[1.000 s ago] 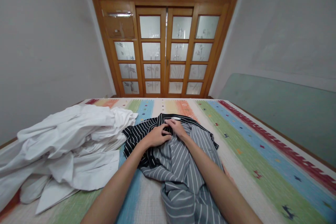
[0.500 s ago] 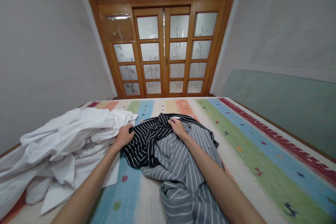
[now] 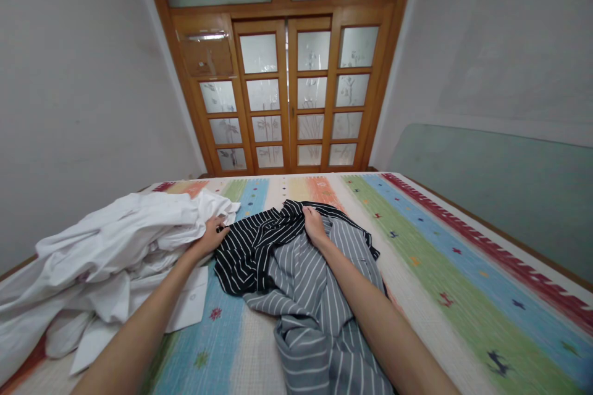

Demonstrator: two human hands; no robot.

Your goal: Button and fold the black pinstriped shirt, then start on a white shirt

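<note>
A black garment with white stripes (image 3: 243, 250) lies rumpled on the bed, partly over a grey striped garment (image 3: 306, 315). My left hand (image 3: 213, 236) pinches the black garment's left edge, right beside the white clothes. Closed on the same black cloth near its far edge is my right hand (image 3: 315, 225), with that forearm lying across the grey garment. The cloth between my hands is drawn out and creased. I cannot make out the exact kind of either striped piece.
A heap of white clothes (image 3: 125, 247) covers the bed's left side. The patterned bedspread (image 3: 417, 265) has coloured stripes and small figures. A pale green headboard-like panel (image 3: 500, 185) runs along the right. Wooden glazed doors (image 3: 287, 92) stand beyond the bed's far edge.
My left hand has moved slightly left, stretching the black striped cloth flatter between my hands. My right hand stays on the cloth at nearly the same spot. The view has shifted a little.
</note>
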